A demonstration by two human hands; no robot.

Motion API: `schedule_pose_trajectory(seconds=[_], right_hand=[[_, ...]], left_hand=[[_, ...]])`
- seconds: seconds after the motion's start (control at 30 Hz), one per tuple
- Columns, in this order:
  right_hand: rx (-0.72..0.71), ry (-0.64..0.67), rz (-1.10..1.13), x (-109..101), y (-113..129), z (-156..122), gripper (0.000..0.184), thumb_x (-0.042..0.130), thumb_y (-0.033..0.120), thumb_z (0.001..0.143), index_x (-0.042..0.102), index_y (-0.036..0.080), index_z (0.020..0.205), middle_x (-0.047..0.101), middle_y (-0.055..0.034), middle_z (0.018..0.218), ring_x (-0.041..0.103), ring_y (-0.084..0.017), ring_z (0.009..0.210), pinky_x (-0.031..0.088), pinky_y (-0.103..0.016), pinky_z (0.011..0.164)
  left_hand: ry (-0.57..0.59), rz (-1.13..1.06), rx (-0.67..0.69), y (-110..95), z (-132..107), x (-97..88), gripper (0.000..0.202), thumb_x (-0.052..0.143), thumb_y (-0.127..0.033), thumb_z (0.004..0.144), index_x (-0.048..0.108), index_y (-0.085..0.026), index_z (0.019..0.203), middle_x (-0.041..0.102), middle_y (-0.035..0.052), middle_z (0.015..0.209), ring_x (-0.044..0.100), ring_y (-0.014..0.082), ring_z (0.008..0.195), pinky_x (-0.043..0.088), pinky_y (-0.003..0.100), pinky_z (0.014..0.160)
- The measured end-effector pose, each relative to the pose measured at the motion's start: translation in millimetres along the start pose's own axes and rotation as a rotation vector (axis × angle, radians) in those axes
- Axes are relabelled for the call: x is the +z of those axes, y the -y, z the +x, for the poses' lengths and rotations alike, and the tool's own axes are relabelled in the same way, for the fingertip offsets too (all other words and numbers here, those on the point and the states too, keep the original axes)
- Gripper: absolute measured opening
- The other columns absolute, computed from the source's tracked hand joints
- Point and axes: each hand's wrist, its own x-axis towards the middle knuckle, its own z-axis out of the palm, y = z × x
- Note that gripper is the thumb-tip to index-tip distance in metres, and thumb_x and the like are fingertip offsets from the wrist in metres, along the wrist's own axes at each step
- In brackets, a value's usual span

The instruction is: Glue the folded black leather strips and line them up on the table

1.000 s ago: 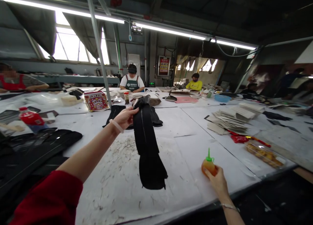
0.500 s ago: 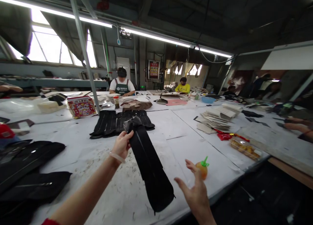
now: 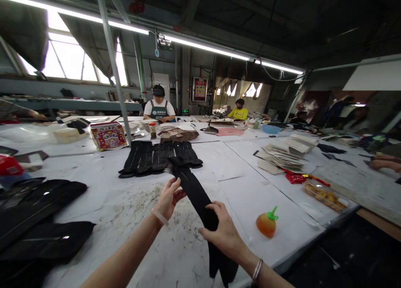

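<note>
Both the left hand (image 3: 168, 198) and right hand (image 3: 223, 233) are grasping a black strip (image 3: 196, 193), its long axis running from center frame toward lower right.

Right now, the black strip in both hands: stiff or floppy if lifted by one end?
Probably floppy: the strip bends between the left hand and right hand, and its lower end droops past the table edge. Likely light, since a loose hold seems enough. Its matte surface suggests it won't slip much.
</note>
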Motion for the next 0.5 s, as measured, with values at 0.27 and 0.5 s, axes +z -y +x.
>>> schedule_pose_trajectory(seconds=[0.27,0.5], right_hand=[[0.027,-0.128,-0.066,-13,-40,114,0.032,0.065,0.029,0.069,0.063,0.016,0.098,0.063,-0.0072,0.105,0.061,-0.023,0.098,0.048,-0.036,0.091],[0.008,-0.254,-0.214,-21,-87,267,0.038,0.062,0.032,0.075,0.061,0.011,0.107,0.059,-0.0127,0.112,0.058,-0.024,0.103,0.045,-0.035,0.094]], left_hand=[[0.324,1.088,0.187,26,-4,-76.3,0.064,0.058,-0.056,0.081,0.049,-0.025,0.136,0.053,0.0134,0.139,0.049,0.0306,0.128,0.038,0.046,0.106],[0.565,1.871,0.874,68,6,-199.2,0.077,0.05,-0.063,0.083,0.024,-0.033,0.149,0.049,0.0008,0.142,0.05,0.0226,0.128,0.03,0.033,0.112]])
